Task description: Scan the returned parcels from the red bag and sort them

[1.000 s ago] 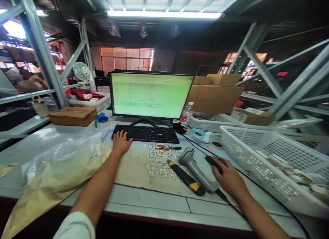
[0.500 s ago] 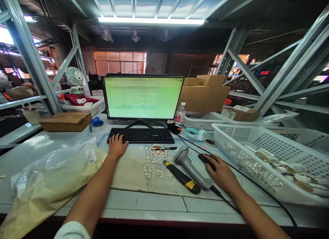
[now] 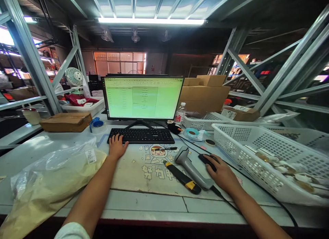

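My left hand rests on the left end of the black keyboard, fingers spread over the keys. Under my right hand is a black computer mouse, with the fingers curved over it. Behind the keyboard stands a monitor with a pale green table on its screen. Between my hands a grey barcode scanner lies beside a black and yellow utility knife on the printed desk mat. A black marker pen lies near the keyboard's front edge.
At the left lies a clear plastic bag with pale yellow contents, and behind it a cardboard box and blue tape. A white basket of small items stands at the right. A bottle is beside the monitor.
The outlined area on the screen has changed from a wide row to a tall column. Both my hands look to be in the same places.
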Available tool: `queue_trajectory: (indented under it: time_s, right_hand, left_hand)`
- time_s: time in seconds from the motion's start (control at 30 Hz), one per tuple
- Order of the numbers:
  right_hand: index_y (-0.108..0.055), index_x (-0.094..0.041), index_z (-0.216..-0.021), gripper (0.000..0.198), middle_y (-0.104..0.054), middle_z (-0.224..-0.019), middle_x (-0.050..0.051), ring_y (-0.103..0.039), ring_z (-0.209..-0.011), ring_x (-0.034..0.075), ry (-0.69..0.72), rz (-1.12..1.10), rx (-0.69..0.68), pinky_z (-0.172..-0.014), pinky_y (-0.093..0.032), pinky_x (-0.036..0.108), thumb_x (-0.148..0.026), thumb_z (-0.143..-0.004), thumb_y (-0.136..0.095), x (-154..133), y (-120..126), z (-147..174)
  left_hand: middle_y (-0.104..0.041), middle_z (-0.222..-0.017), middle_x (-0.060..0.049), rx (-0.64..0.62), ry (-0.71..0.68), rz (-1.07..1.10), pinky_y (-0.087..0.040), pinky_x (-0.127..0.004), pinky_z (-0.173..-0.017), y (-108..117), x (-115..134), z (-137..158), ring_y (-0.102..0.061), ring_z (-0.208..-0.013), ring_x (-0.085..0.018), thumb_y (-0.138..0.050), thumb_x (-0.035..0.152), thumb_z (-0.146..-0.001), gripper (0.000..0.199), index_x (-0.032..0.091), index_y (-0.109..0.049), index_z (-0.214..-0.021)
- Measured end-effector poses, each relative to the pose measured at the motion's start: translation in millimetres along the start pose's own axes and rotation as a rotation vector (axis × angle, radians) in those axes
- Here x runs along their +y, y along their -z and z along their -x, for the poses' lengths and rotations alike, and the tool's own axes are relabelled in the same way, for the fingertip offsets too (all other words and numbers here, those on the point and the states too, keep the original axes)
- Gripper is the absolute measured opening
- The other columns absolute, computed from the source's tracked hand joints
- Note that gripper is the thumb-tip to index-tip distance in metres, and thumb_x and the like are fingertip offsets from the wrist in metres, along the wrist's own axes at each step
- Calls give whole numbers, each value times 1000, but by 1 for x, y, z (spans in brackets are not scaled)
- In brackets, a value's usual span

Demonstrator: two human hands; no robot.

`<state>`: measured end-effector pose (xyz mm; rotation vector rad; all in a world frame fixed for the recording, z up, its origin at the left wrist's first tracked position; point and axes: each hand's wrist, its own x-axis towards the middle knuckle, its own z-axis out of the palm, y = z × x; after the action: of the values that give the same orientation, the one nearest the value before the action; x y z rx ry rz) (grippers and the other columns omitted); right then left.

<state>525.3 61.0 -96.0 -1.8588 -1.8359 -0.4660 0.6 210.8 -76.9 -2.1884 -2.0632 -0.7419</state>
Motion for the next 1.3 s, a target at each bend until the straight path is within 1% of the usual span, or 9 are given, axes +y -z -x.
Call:
queue_trajectory:
  time_s: [0.17,0.37,0.7,0.97,1.3]
  right_hand:
    - [-67,-22,-138,51,-60,-139,15,-64,-119,31,-1,18,30,-104,-55,50,-42,-101,-39,0,-1,0]
    - [-66,-18,-140,54,-59,-138,16,-63,-118,33,6,18,23,-105,-54,52,-45,-103,-36,2,-3,0]
    - [-64,-19,-141,55,-58,-139,16,-62,-121,32,-11,30,8,-107,-52,51,-45,-102,-36,3,-4,0]
    - [-65,-26,-140,50,-58,-141,12,-63,-119,31,-36,48,7,-103,-54,49,-44,-101,-40,5,-5,2]
    - [-64,-23,-141,52,-58,-140,14,-62,-122,32,-39,17,13,-107,-52,49,-46,-102,-37,8,-8,1]
  left_hand:
    - [-42,-162,-14,-1,-1,-13,-18,-56,-128,1,1,1,-32,-151,-39,-44,53,-101,61,16,-53,-149]
    - [-42,-162,-14,0,-1,-12,-18,-57,-128,1,0,0,-32,-151,-39,-43,53,-101,61,17,-53,-149]
    - [-43,-162,-14,17,-10,-14,-18,-57,-128,-3,-1,0,-32,-151,-39,-44,53,-101,61,17,-53,-149]
    - [-41,-163,-15,-4,-3,1,-18,-58,-128,-1,0,0,-30,-152,-40,-44,54,-100,61,17,-53,-148]
    - [-41,-163,-14,-9,-3,-7,-17,-57,-128,2,1,1,-30,-152,-39,-44,53,-101,61,17,-53,-149]
